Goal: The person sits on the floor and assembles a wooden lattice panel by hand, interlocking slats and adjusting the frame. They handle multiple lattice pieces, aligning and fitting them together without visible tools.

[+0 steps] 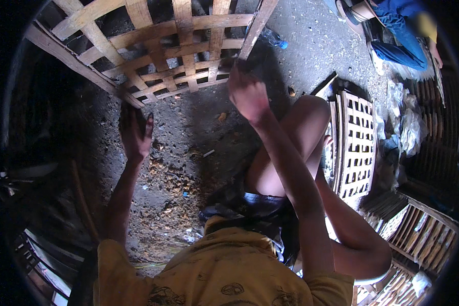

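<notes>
On dusty ground ahead, woven bamboo lattice panel (pixel 158 51) propped tilted, left hand (pixel 134 133) at its lower corner, fingers loosely spread, right hand (pixel 247 94) at its lower right edge, grip unclear, finished panels (pixel 356 145) stacked right.

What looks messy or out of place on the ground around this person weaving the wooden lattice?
A crushed clear plastic bottle lies on the dirt beside the woven lattice panel that the left hand and right hand reach for. Wood shavings and scraps litter the ground near the knee. Crumpled plastic sheeting lies at right.
</notes>
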A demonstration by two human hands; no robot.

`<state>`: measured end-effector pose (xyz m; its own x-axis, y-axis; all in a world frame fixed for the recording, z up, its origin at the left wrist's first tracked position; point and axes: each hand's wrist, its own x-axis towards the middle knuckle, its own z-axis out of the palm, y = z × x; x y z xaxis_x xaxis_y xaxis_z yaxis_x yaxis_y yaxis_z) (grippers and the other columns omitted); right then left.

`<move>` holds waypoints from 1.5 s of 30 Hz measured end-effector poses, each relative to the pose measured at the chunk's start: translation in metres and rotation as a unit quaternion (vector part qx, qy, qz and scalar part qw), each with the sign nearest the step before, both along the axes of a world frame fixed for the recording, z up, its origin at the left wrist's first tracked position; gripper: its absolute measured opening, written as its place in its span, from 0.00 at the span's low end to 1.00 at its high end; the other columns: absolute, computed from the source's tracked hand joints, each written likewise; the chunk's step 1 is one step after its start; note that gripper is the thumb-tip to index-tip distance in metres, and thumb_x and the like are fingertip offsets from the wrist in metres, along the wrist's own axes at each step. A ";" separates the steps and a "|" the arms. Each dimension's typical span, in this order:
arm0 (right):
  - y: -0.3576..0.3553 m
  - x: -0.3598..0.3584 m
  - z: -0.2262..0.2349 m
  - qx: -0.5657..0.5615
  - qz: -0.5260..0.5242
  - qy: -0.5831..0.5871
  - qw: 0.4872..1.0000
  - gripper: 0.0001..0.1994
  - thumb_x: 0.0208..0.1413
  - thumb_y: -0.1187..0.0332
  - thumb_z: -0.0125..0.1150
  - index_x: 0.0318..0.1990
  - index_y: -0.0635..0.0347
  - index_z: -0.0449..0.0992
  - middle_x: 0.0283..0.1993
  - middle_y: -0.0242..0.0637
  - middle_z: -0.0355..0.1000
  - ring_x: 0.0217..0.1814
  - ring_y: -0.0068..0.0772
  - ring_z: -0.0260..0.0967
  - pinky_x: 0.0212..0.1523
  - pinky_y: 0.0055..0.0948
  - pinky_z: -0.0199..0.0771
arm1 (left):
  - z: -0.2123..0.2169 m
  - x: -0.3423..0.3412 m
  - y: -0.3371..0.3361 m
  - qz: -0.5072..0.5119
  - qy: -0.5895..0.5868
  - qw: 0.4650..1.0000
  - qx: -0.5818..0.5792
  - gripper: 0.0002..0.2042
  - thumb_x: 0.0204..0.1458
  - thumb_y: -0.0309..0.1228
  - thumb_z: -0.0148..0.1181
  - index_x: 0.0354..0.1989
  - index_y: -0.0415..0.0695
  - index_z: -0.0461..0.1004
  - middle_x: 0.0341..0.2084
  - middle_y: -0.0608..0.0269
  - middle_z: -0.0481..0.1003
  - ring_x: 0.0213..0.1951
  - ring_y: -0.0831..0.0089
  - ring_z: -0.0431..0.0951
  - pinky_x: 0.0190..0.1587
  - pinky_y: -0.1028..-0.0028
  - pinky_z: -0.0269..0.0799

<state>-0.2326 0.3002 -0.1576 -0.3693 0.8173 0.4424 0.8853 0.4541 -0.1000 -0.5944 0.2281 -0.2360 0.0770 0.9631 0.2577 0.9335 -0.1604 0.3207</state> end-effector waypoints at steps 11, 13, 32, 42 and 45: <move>0.009 0.001 0.020 0.050 -0.026 0.029 0.998 0.10 0.52 0.73 0.64 0.42 0.62 0.75 0.26 0.40 0.74 0.25 0.41 0.76 0.28 0.38 0.78 | -0.004 0.001 -0.002 0.011 0.001 1.000 -0.005 0.37 0.63 0.50 0.57 0.73 0.38 0.56 0.73 0.38 0.54 0.73 0.43 0.54 0.74 0.50 0.49; 0.008 0.005 0.003 0.036 -0.026 -0.034 0.998 0.11 0.52 0.73 0.64 0.44 0.62 0.75 0.25 0.39 0.73 0.25 0.41 0.76 0.28 0.39 0.78 | -0.006 0.000 -0.002 -0.006 -0.024 1.000 0.007 0.37 0.63 0.50 0.57 0.73 0.38 0.56 0.73 0.38 0.54 0.73 0.43 0.55 0.73 0.50 0.49; -0.021 -0.011 -0.006 -0.040 -0.028 -0.107 0.993 0.15 0.51 0.68 0.66 0.46 0.60 0.75 0.26 0.35 0.76 0.24 0.43 0.77 0.27 0.42 0.78 | -0.002 0.000 -0.002 0.004 -0.025 1.000 0.010 0.36 0.63 0.51 0.57 0.72 0.38 0.58 0.73 0.38 0.55 0.73 0.43 0.56 0.73 0.49 0.49; -0.025 0.008 -0.060 0.049 0.090 -0.020 0.995 0.21 0.47 0.68 0.68 0.51 0.59 0.77 0.32 0.37 0.74 0.29 0.40 0.73 0.28 0.38 0.74 | -0.004 0.003 0.000 0.006 -0.018 1.000 -0.009 0.37 0.62 0.50 0.58 0.73 0.38 0.57 0.73 0.39 0.55 0.73 0.44 0.56 0.74 0.49 0.49; -0.033 -0.012 -0.036 -0.041 0.041 -0.031 0.998 0.21 0.48 0.69 0.66 0.52 0.59 0.77 0.30 0.39 0.74 0.29 0.44 0.74 0.30 0.41 0.75 | -0.002 -0.001 -0.001 0.011 -0.014 1.000 -0.003 0.37 0.62 0.49 0.59 0.73 0.38 0.57 0.72 0.39 0.56 0.73 0.43 0.56 0.74 0.50 0.49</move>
<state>-0.2445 0.2676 -0.1938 -0.4621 0.8150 0.3496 0.8507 0.5188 -0.0851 -0.5955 0.2276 -0.2383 0.0489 0.9661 0.2535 0.9272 -0.1383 0.3480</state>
